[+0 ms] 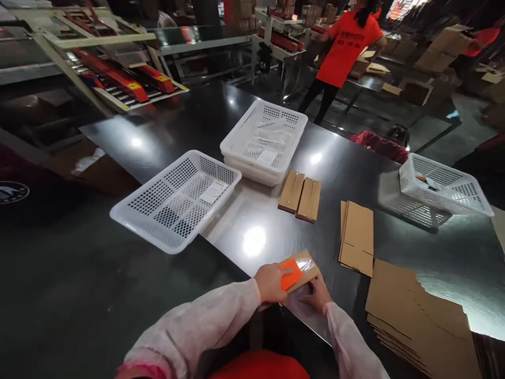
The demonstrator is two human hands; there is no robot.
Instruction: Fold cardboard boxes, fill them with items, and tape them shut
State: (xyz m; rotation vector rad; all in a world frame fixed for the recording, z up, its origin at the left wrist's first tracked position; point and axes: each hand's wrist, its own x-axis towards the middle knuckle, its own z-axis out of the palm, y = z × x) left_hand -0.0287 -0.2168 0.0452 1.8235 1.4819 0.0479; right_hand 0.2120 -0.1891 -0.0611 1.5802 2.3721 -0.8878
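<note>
Cardboard, brown and thin-walled: small carton (305, 266) sits between both hands at the near edge of the dark glossy table (118, 295). An orange tool (290, 275), flat and plastic-looking, possibly a tape dispenser or scraper, lies against the carton's top face.

Left hand (271, 283): closed over the near-left end of the carton, fingers on the orange tool. Right hand (316, 295): fingers curled under the carton's near-right side, supporting it. Hands close together, both clamped on the same piece; only the carton's width separates them.

Handling judgement: carton looks light and stiff along its folded edges but will dent on the flat panels if squeezed. Surface is matte, so slip is unlikely. Best hold is at the corners and edges, as both hands do now. Whether it is filled cannot be told.

Surroundings relative to the hands:
- Just beyond, slightly right: two small folded cartons (300, 192) side by side.
- Right of those: flat carton blanks (357, 237) in a short stack.
- Near right of right hand: larger pile of flattened cardboard sheets (418, 316).
- Beyond and left of left hand: empty-looking white mesh basket (177, 202), tilted.
- Straight ahead, farther: stacked white baskets (265, 142) with clear plastic film inside.
- Far right: another white basket (444, 189).
- Well beyond the table: person in a red shirt (347, 45).
</note>
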